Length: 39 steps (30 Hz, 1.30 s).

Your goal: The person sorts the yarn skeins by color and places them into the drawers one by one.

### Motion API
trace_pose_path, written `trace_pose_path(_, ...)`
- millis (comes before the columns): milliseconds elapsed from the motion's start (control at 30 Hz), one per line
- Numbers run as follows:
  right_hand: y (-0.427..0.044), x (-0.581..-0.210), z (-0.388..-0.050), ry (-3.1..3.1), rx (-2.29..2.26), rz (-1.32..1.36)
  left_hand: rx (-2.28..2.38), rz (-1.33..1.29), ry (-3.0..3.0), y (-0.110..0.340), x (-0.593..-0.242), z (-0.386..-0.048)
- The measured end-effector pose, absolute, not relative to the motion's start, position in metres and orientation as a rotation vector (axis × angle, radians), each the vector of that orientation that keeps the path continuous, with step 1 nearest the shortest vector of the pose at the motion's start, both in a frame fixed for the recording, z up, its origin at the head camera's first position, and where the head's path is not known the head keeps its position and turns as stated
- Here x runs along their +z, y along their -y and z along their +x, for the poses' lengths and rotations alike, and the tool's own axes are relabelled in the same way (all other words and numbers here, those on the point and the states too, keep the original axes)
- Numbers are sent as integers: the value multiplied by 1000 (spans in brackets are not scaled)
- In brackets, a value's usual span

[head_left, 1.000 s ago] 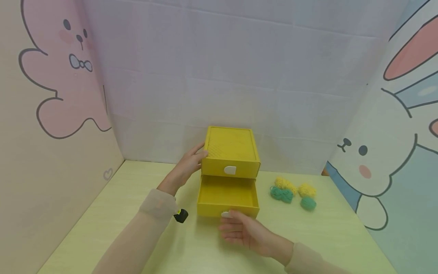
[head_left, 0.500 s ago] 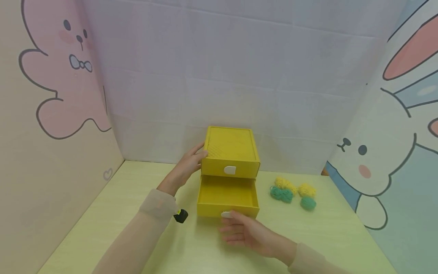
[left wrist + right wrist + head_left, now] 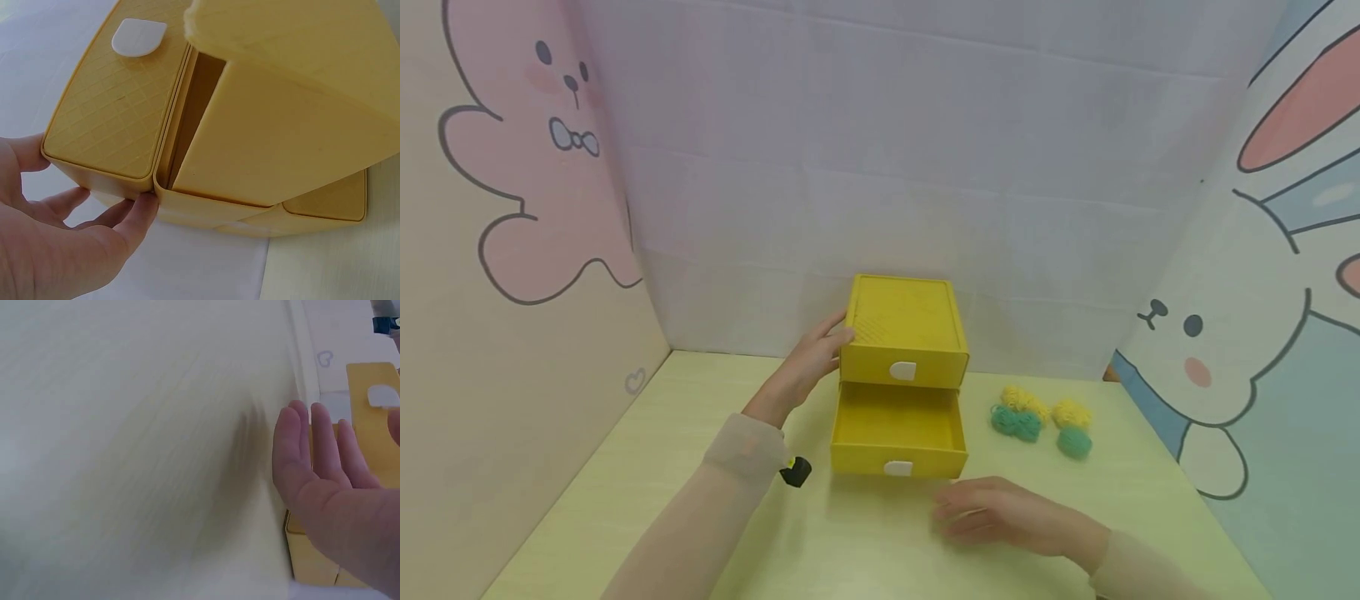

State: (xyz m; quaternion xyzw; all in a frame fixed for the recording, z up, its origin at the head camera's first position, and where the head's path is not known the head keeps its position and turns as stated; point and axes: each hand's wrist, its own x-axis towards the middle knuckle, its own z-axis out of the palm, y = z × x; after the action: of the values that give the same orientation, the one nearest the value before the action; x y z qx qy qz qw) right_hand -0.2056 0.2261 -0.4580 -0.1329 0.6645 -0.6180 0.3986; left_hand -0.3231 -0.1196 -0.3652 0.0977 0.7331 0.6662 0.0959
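A yellow drawer unit [image 3: 910, 312] stands against the back wall; its upper drawer is closed. The drawer below it [image 3: 898, 421] is pulled out and bare inside, with a white tab handle [image 3: 898, 468] on its front. In the left wrist view, a further closed drawer front [image 3: 331, 195] shows lower down. My left hand [image 3: 805, 367] rests on the unit's left side, its fingertips [image 3: 145, 203] touching the side and top edge. To the right and in front of the pulled-out drawer hovers my right hand [image 3: 1000, 512], slightly blurred, fingers extended, holding nothing.
Two yellow yarn bundles [image 3: 1025, 402] and two green yarn bundles [image 3: 1015, 423] lie on the table right of the unit. A small black object [image 3: 796, 472] shows beside the left sleeve. Printed cartoon walls [image 3: 1225, 358] enclose the sides.
My right hand has left the pulled-out drawer's handle and moved right, away from the drawer front. The left hand and the drawer have stayed in place.
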Motion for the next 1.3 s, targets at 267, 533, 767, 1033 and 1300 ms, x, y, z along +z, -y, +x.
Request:
trace_pose_path(267, -266, -450, -222, -2029, -1352, -360, 1965, 268, -2186, 119, -363, -323)
trace_pose_path(533, -295, -439, -243, -2349, -1121, -504, 1966, 265, -2184, 118, -363, -323)
trace_pose_path(767, -313, -435, -261, -2750, -721, -835, 1966, 248, -2180, 119, -364, -324)
trace_pose_path(1033, -314, -436, -278, -3090, -435, -894, 1968, 241, -2180, 118, -364, -325)
trace_pose_path(1300, -312, -447, -299, -3202, -401, -958, 1965, 251, -2184, 117, -364, -324)
